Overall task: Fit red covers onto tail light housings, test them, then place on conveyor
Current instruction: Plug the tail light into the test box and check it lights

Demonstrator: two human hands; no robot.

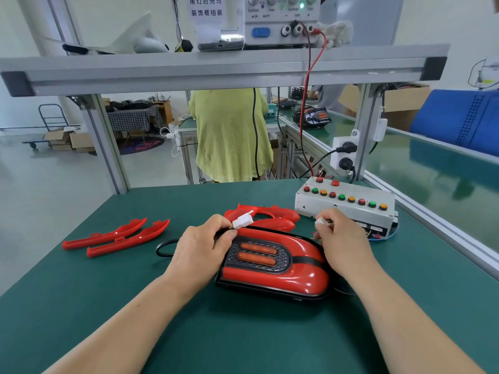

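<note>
**A:** Where does the tail light (259,256) sit?

**B:** It lies flat on the green desk (135,319), between the two hands. Its red cover (305,276) is already seated on the black housing (256,288). The left hand (202,247) pinches a white connector (243,221) between thumb and curled fingers. The right hand (343,238) pinches a second white plug (322,222) just in front of the test box (345,203). The two plugs are apart, not yet mated.

**A:** How will it handle?

**B:** I'd judge it light and stiff, being moulded plastic. The gloss probably makes it a little slippery and easy to scuff. I'd lift it by the housing rim along both long sides, never by the wire. The plugs are small, so I'd grip their bodies rather than the thin leads.

**A:** And the loose parts?

**B:** A spare cover (266,215) lies just behind the lamp. Two red trim strips (116,237) lie side by side well off to the left. They look thin and probably springy.

**A:** Any containers?

**B:** There's a blue crate (459,117) beyond the conveyor (432,171), with a cardboard box (405,103) near it. I can't tell what either one holds from here.
</note>
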